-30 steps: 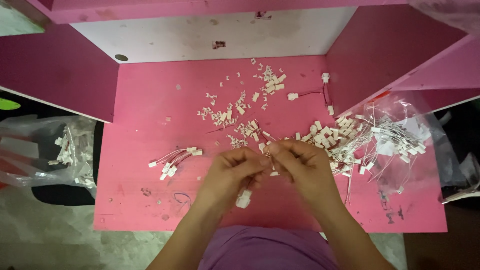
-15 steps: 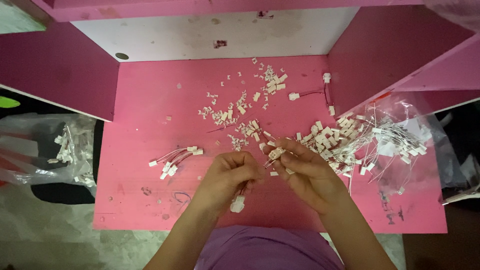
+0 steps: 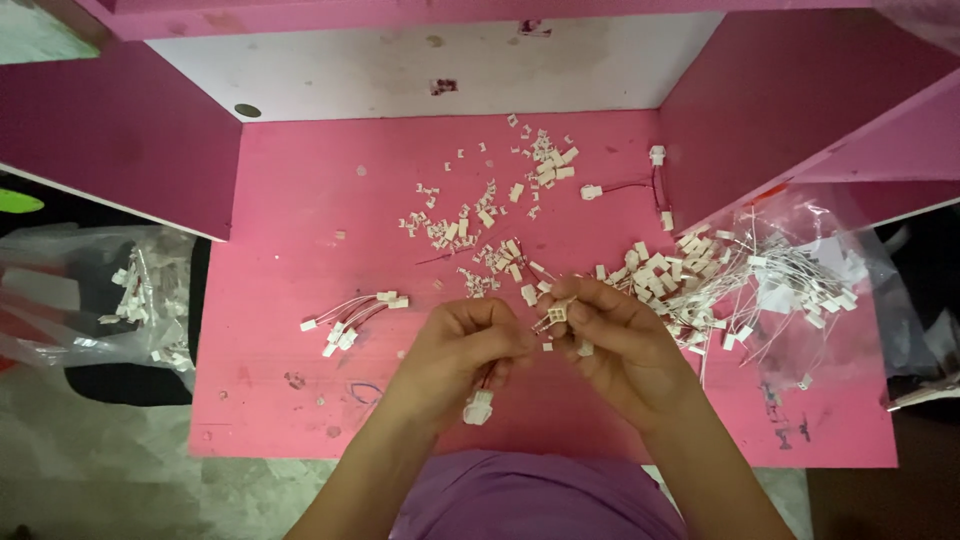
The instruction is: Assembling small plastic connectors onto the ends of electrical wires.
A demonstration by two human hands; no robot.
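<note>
At a pink table (image 3: 300, 200), a seated person works over the near edge, both hands raised just above the surface at its middle. The right hand (image 3: 610, 340) pinches a small white connector housing (image 3: 555, 314) between thumb and fingertips, its square openings turned upward. The left hand (image 3: 465, 345), fingers curled narrow, grips thin red wires (image 3: 488, 376) from which a white plug (image 3: 478, 407) dangles below the palm; the wire ends appear to meet the housing, though the fingers hide the joint. The two hands are nearly touching.

Pink side panels close in the far left and far right corners, and a white back panel (image 3: 450, 65) shuts the far edge. Open pink surface lies at the left half and along the near edge. A finished wire bundle (image 3: 350, 318) lies left of the hands, well apart. Loose white connector pieces (image 3: 490, 215) are scattered across the centre toward the far edge. A heap of wired connectors (image 3: 700, 280) spills from a clear plastic bag (image 3: 830, 260) at the right edge, just beside the right hand. Another clear bag (image 3: 110, 300) sits off the left edge.
</note>
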